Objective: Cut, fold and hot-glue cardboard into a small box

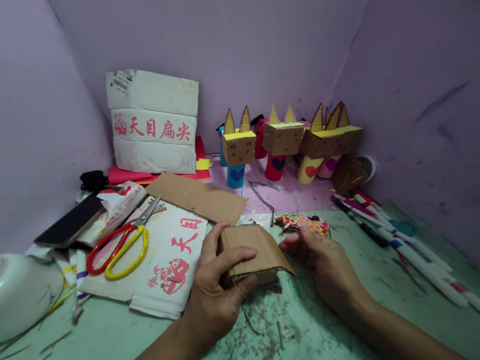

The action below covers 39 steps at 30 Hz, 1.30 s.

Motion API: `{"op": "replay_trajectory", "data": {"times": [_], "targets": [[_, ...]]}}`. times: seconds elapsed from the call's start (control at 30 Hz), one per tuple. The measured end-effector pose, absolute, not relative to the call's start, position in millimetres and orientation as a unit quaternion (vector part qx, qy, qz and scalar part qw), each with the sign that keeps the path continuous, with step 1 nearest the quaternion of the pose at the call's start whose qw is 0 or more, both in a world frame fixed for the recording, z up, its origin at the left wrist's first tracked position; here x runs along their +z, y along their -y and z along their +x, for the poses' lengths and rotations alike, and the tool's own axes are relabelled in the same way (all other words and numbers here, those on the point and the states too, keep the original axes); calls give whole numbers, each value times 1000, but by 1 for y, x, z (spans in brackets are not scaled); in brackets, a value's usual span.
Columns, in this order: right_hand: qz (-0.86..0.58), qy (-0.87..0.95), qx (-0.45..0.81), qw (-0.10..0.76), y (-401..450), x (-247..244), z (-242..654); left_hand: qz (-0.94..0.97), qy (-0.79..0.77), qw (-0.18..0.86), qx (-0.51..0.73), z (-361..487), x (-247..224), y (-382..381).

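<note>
A small brown cardboard box [250, 247] with a flap sloping down on its right side is at the middle of the table. My left hand [219, 282] is wrapped round its left side, fingers on top and thumb at the near edge. Just right of the box is my right hand [324, 257], its fingers curled near the flap; whether they hold anything is hidden. Beyond the right hand lies a colourful patterned piece [307, 223]. Bits of scrap [269, 329] are scattered on the green table in front of the box.
Red-and-yellow scissors [129, 241] lie on printed cardboard [180, 237] at the left, near a white pot [9, 296] and a dark phone [70, 220]. Several horned box-headed figures [239, 149] stand at the back. Markers [423, 261] line the right side.
</note>
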State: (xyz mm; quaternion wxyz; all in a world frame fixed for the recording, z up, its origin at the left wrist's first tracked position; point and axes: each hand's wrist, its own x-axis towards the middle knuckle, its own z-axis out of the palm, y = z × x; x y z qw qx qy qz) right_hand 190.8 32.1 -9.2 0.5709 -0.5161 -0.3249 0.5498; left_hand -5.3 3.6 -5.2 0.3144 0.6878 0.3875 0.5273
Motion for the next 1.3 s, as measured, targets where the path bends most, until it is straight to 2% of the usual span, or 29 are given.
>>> {"op": "replay_trajectory", "data": {"times": [0.2,0.57,0.63,0.77,0.83,1.0,1.17,1.3], "targets": [[-526,348,540,558,-34,-10,191,687,-394,308,527,-6,-7,-4],[-458,330,583,584,-30,-2,194,673,-396,327,532,-5,-7,-5],[-453,346,566,596,-30,-4,194,669,-398,333,532,-5,-7,-5],[-415,460,453,641,-27,-9,194,665,-389,348,535,-3,-6,-5],[-384,545,425,613,-23,-11,195,663,-388,355,533,-2,-6,-5],[-356,708,413,449,-17,-14,194,648,-395,377,532,-1,-5,-6],[-388,705,472,361,-14,-14,188,643,-410,382,522,-1,-7,-7],[-397,712,473,334,-13,-16,188,654,-401,387,512,-2,-9,-8]]}}
